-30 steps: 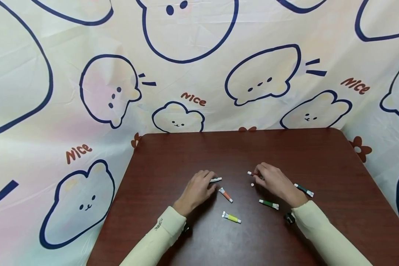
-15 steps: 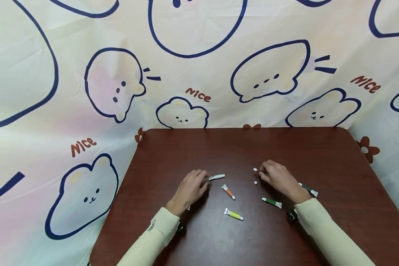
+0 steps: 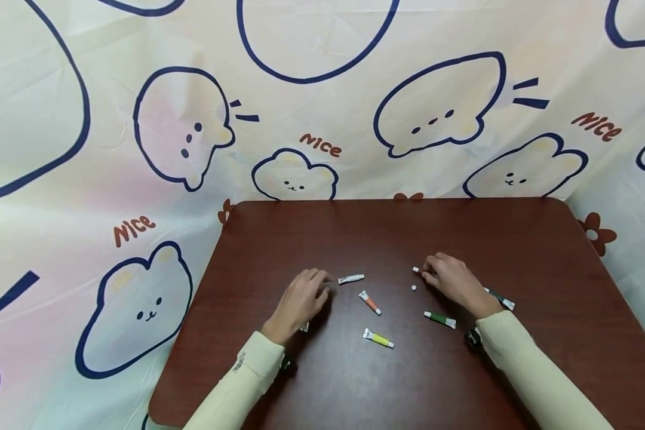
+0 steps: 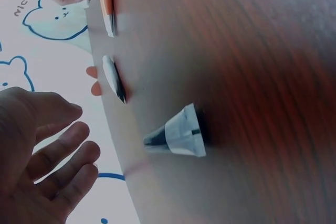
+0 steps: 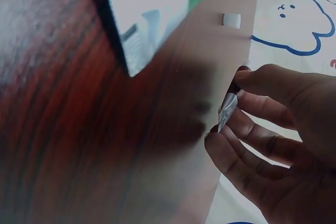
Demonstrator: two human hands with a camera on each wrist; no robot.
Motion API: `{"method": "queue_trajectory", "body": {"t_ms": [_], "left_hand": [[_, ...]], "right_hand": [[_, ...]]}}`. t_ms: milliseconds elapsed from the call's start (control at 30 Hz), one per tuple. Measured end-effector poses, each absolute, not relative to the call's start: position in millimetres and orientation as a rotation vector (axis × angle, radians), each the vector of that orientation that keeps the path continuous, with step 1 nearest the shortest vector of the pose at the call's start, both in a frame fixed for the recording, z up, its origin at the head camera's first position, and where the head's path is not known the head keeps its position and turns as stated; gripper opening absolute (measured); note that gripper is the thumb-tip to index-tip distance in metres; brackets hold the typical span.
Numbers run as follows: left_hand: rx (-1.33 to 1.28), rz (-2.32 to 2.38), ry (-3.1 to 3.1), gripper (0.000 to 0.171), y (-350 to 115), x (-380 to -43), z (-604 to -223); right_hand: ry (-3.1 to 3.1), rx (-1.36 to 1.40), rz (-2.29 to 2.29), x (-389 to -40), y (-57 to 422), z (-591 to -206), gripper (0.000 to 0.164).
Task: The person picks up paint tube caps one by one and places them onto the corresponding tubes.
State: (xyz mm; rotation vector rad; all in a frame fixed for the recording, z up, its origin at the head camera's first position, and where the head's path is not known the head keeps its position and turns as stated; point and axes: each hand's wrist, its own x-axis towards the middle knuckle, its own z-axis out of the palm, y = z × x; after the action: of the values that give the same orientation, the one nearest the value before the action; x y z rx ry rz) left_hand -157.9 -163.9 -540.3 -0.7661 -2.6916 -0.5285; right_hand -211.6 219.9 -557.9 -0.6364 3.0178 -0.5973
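Observation:
My left hand (image 3: 299, 301) is just left of a small white paint tube (image 3: 351, 279) on the table, with its fingers loosely bent. The left wrist view shows nothing between the thumb and fingers of that hand (image 4: 52, 145). A black tube (image 4: 178, 132) with a white crimped end lies close by; in the head view it is mostly hidden under the hand. With thumb and fingertips my right hand (image 3: 454, 285) pinches a small dark red paint tube (image 5: 228, 109); its silver crimped end shows. A loose white cap (image 3: 414, 288) lies in front of that hand.
An orange tube (image 3: 369, 303) and a yellow tube (image 3: 378, 338) lie between the arms. One green tube (image 3: 439, 320) is under the right wrist, a darker green one (image 3: 500, 298) beyond it. The brown table (image 3: 322, 239) ends at a patterned cloth (image 3: 204, 36).
My left hand has drawn back to the left, off the white tube, which now lies uncovered. The right hand keeps its pinch on the dark red tube. The head view has tilted slightly.

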Motion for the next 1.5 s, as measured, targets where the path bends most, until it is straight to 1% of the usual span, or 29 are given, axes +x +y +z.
{"method": "queue_trajectory", "body": {"t_ms": [200, 333, 833, 1067, 1333, 1500], "left_hand": [[-0.737, -0.521, -2.688, 0.021, -167.2, -156.9, -537.5], [-0.721, -0.530, -2.720, 0.021, -170.1, -155.6, -536.9], [-0.649, -0.534, -2.746, 0.020, -183.1, -160.0, -527.7], [-0.610, -0.542, -2.768, 0.016, -189.0, -152.2, -531.7], [-0.546, -0.554, -2.828, 0.014, -199.4, -139.4, -538.1], [-0.486, -0.555, -2.871, 0.017, -205.5, -133.0, -541.1]], "right_hand": [[3.027, -0.641, -0.592, -214.0, 222.3, -559.3, 0.008], [3.022, -0.649, -0.594, -214.4, 222.7, -560.0, 0.008], [3.078, -0.616, -0.605, -215.0, 222.8, -548.0, 0.018], [3.086, -0.710, -0.695, -208.6, 214.6, -545.1, 0.012], [3.027, -0.747, -0.709, -200.4, 206.8, -550.6, 0.013], [2.960, -0.745, -0.714, -194.5, 203.8, -553.7, 0.011]]}}
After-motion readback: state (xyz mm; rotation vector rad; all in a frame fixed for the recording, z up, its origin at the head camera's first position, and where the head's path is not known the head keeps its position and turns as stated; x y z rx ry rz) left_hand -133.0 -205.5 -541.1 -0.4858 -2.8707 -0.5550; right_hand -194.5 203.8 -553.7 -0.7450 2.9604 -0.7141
